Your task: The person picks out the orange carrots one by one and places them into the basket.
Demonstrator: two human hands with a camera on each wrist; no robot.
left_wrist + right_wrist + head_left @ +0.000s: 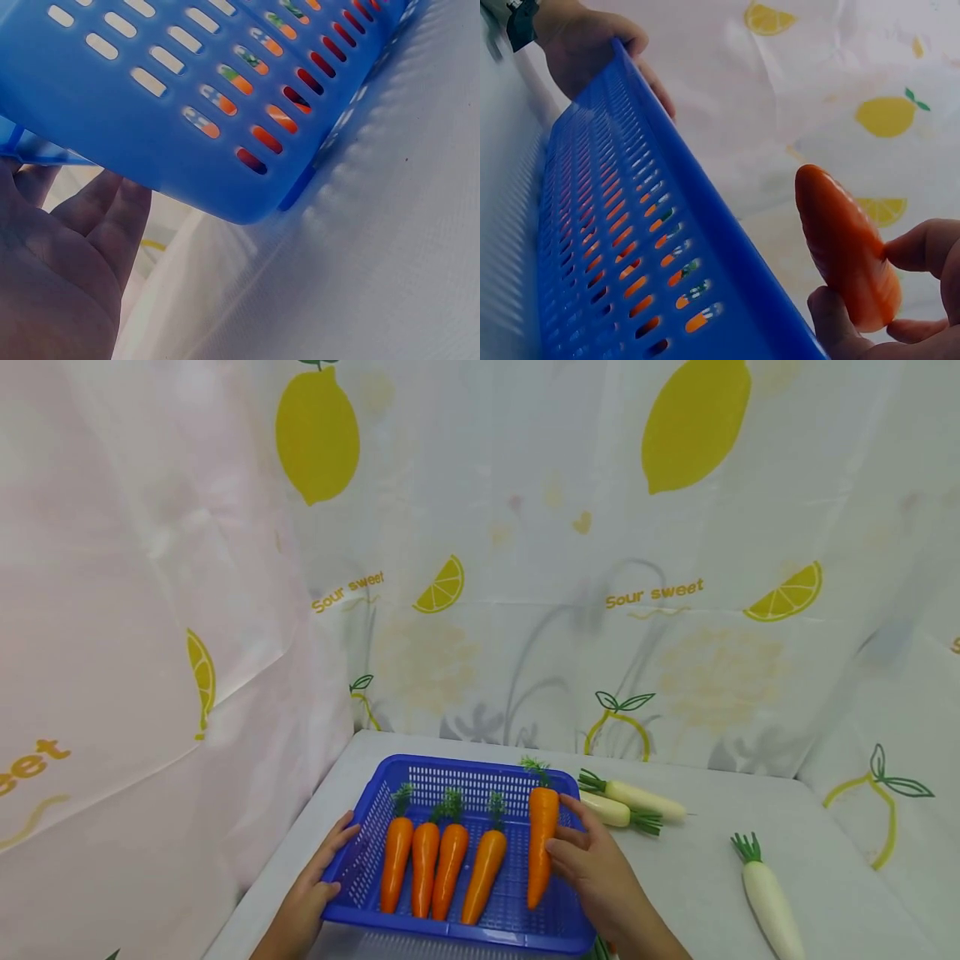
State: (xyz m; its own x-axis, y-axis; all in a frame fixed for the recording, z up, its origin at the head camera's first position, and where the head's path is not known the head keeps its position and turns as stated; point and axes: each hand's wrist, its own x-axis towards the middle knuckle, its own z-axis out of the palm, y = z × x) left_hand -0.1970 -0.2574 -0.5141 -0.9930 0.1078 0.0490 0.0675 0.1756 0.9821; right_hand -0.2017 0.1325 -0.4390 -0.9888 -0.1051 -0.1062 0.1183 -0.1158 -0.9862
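Observation:
A blue plastic basket stands on the white table with several orange carrots lying side by side in it, green tops toward the far wall. My left hand grips its left rim; in the left wrist view the fingers reach the rim. Over the basket's right part, my right hand pinches another carrot between thumb and fingers, its tip toward me. The right wrist view shows this carrot above the rim level, apart from the basket wall.
Two white radishes with green leaves lie just beyond the basket's right side. One more white radish lies farther right. Green leaves show by the basket's near right corner. A lemon-print curtain surrounds the table.

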